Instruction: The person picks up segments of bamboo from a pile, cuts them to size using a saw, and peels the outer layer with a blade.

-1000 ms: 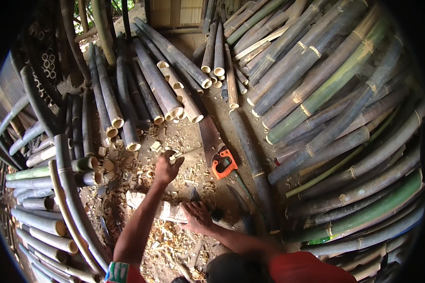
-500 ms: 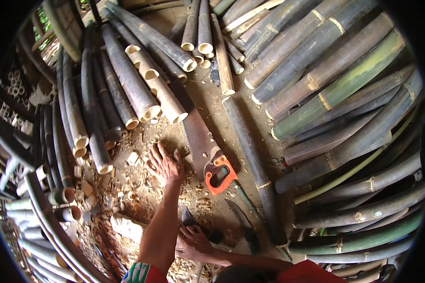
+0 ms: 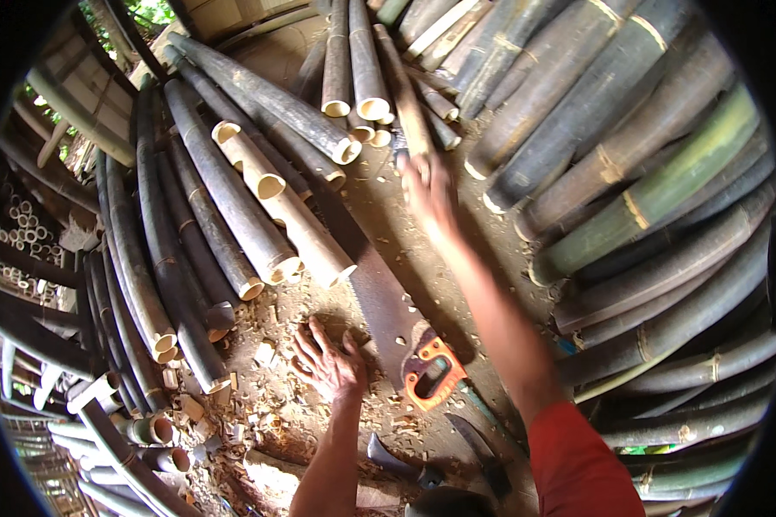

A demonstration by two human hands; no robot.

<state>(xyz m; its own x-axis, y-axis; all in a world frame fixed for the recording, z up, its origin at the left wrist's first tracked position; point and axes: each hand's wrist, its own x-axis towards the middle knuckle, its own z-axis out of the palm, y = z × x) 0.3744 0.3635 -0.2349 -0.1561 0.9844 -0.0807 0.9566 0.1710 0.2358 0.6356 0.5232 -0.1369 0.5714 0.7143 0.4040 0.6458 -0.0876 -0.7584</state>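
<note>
My left hand lies palm down with fingers spread on the chip-strewn ground, empty. My right hand reaches far forward, at the near end of a slim brown bamboo pole. Motion smears its fingers, so I cannot tell whether it grips the pole. Between my arms lies a handsaw with an orange handle, its blade tip under the bamboo. A pale bamboo tube with notches cut in it rests just beyond my left hand. Close to me are a curved dark blade and a curved knife.
Dark bamboo poles lie stacked at the left. Thicker poles, one a green bamboo pole, fill the right side. Wood chips cover the ground near me. A pale log lies beside my left forearm.
My right hand has gone from near my body, beside the curved blade, out to the brown pole's end. My left hand stays on the ground. The view has shifted.
</note>
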